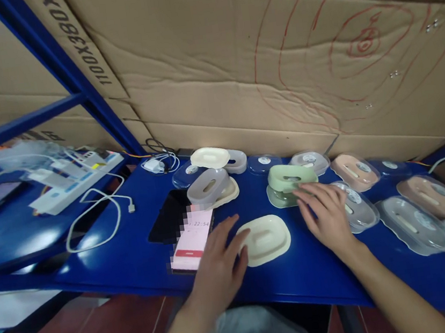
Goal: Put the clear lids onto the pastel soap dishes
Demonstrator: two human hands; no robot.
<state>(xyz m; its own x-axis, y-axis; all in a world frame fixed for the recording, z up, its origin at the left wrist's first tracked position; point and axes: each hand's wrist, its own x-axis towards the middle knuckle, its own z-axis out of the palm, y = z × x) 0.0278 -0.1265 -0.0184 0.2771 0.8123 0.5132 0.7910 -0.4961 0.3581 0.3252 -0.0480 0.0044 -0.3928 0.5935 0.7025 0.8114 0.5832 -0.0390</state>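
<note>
My left hand (pixel 222 253) has its fingers apart, with the fingertips at the left rim of a cream soap dish tray (pixel 267 239). That tray lies on the blue table in front of me. My right hand (pixel 327 210) reaches toward a green soap dish (pixel 298 170), fingers stretched out and loosely spread. Its fingertips are at the right edge of the green dish, touching or very close; I cannot tell which. Under the green dish is a darker green base (pixel 279 197), partly hidden. Neither hand is wrapped around anything.
Lidded soap dishes, among them a pink one (pixel 355 172) and a grey one (pixel 414 224), line the right. Grey (pixel 209 187) and cream (pixel 210 157) parts stand at back left. A phone (pixel 193 235), white cable (pixel 117 217) and power strip (pixel 74 184) lie left. Cardboard (pixel 201 55) rises behind.
</note>
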